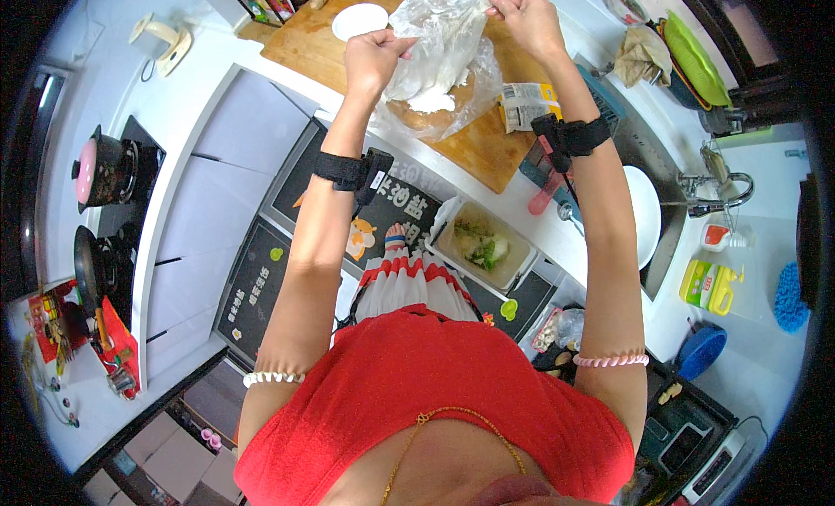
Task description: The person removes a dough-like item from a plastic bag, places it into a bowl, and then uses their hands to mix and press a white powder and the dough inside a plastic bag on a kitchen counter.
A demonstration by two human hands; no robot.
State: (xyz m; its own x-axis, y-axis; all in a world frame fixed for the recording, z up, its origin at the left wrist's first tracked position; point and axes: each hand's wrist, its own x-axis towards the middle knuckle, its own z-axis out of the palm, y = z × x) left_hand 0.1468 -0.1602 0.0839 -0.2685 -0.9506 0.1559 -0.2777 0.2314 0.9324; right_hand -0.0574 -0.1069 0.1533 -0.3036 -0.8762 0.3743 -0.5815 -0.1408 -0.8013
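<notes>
Both my hands hold up a clear plastic bag (450, 23) over a large wooden board (297, 46). My left hand (373, 61) pinches its left edge, and my right hand (528, 20) grips the upper right corner. White powder (432, 103) lies in a heap below, where crumpled plastic spreads over the board; whether it is inside the bag I cannot tell. Left of the bag sits a small white dish (360, 22). A yellow and white printed packet (528, 106) lies right of it, near my right forearm.
A pink-handled utensil (545, 194) and a white plate (642, 215) lie along the counter by the sink faucet (711, 206). Below the counter edge stands a bin (483, 245) with green scraps. The stove at left bears a pink-lidded pot (98, 170) and a frying pan (85, 264).
</notes>
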